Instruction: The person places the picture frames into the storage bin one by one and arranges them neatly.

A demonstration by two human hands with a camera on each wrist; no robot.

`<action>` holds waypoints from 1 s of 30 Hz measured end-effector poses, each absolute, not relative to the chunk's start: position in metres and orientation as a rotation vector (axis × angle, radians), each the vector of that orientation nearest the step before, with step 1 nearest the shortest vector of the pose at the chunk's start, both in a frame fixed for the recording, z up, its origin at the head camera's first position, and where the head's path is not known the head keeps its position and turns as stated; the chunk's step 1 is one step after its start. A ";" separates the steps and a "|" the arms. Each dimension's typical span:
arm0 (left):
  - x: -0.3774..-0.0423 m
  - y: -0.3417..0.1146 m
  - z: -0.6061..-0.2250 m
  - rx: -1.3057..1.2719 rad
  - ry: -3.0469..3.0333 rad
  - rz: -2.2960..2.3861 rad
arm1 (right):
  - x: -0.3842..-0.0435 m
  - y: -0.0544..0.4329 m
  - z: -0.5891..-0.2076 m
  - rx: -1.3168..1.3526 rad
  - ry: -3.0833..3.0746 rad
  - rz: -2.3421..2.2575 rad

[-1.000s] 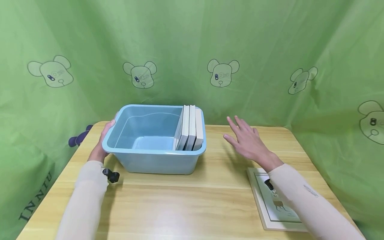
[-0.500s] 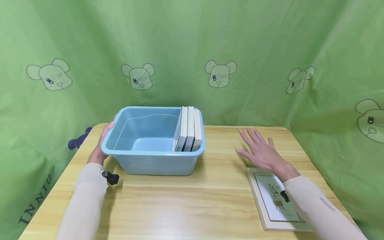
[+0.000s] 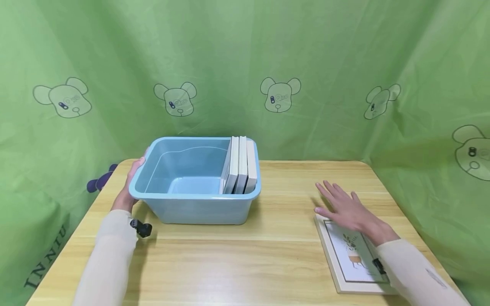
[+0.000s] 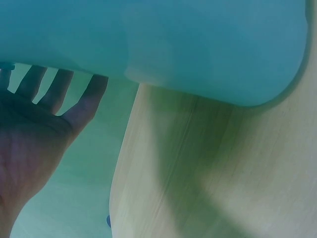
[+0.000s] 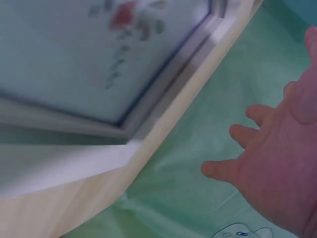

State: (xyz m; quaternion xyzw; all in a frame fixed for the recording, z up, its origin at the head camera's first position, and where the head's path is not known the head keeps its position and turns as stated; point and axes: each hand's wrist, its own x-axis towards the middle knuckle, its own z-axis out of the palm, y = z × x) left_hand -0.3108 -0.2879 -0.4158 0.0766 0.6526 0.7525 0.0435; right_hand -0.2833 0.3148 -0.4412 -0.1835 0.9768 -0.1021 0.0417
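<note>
A blue plastic basin [image 3: 199, 210] stands on the table's left half. My left hand [image 3: 127, 185] holds its left side, thumb at the rim. In the left wrist view the spread fingers [image 4: 59, 89] reach up to the basin wall, which hides their tips. Several flat white slabs [image 3: 242, 163], too edge-on to identify, stand upright along the basin's right wall. On the right lies a picture frame [image 3: 332, 255] with a potted-plant print. My right hand [image 3: 346, 211] hovers over its far edge, fingers spread, holding nothing. The right wrist view shows this palm [image 5: 277, 178] beside the frame.
The wooden table [image 3: 237, 263] ends near the basin's far side. Green curtain cloth [image 3: 229, 55] printed with bear heads closes off the back and both sides. A dark purple print [image 3: 101, 182] shows beyond the left table edge.
My right hand has moved right and back toward me, from beside the basin to over the picture frame. The left hand still holds the basin, and the slabs stay put.
</note>
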 end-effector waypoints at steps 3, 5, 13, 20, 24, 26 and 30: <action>-0.310 -0.287 -0.416 0.223 1.998 2.297 | -0.278 0.322 -0.447 -0.553 2.970 -0.326; -0.310 -0.287 -0.416 0.212 2.008 2.292 | -0.274 0.327 -0.451 -0.553 2.964 -0.330; -0.310 -0.289 -0.417 0.190 2.027 2.275 | -0.258 0.339 -0.465 -0.540 2.942 -0.324; -0.310 -0.291 -0.417 0.191 2.059 2.234 | -0.250 0.342 -0.465 -0.552 2.947 -0.308; -0.310 -0.290 -0.417 0.176 2.049 2.245 | -0.247 0.343 -0.464 -0.568 2.956 -0.264; -0.310 -0.291 -0.418 0.170 2.043 2.253 | -0.247 0.343 -0.464 -0.590 2.965 -0.234; -0.310 -0.290 -0.417 0.172 2.030 2.255 | -0.249 0.344 -0.466 -0.653 2.997 -0.165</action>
